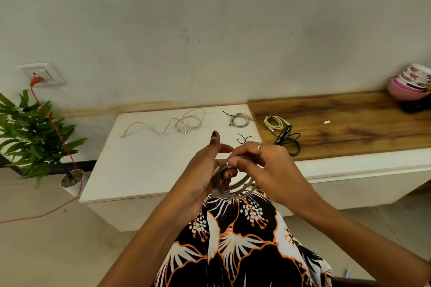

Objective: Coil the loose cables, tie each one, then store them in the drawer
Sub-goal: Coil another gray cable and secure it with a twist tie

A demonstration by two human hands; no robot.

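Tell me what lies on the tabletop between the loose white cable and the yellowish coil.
In the head view, a tied grey coil lies between the loose white cable and the yellowish coil.

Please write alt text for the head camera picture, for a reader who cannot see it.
Two hands, left hand and right hand, hold a grey cable wound into loops above a white table. On the table lie a loose white cable, a tied grey coil and a black tie; two more coils lie on the wooden counter.
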